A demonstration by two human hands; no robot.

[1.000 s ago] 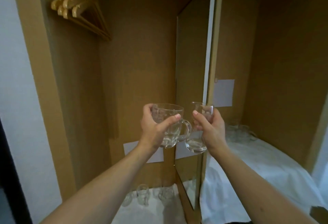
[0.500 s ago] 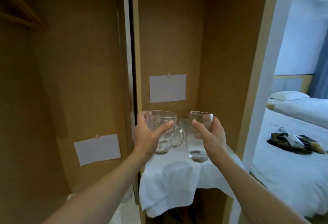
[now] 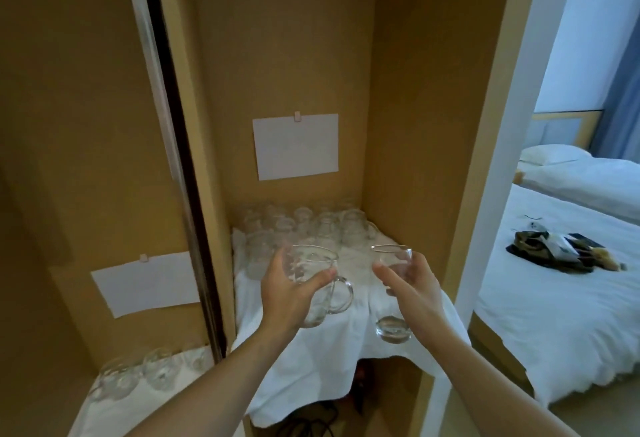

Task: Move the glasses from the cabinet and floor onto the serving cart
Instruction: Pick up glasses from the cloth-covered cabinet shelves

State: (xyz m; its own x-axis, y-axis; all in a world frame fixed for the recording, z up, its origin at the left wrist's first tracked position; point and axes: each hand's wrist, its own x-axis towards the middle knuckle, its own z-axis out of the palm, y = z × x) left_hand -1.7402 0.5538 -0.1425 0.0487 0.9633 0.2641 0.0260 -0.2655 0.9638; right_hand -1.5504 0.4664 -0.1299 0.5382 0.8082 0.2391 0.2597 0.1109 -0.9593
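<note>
My left hand (image 3: 287, 294) grips a clear glass mug (image 3: 317, 282), its handle pointing right. My right hand (image 3: 414, 286) grips a tall clear tumbler (image 3: 393, 327) beside it. Both are held upright above the front of a shelf draped in a white cloth (image 3: 329, 360). Several more clear glasses (image 3: 304, 228) stand crowded at the back of that shelf. Other glasses (image 3: 138, 374) stand low at the left on a white cloth on the floor of the left compartment.
A wooden divider with a sliding door edge (image 3: 180, 173) splits the wardrobe. White paper sheets (image 3: 296, 145) hang on the back panels. A bed (image 3: 554, 284) with dark items (image 3: 561, 253) on it lies at the right, past the wardrobe's side post (image 3: 485, 194).
The view has swung right and tilted down, from the left compartment to the right shelf. Both hands, still holding their glasses, now sit lower, just over the cloth-covered shelf.
</note>
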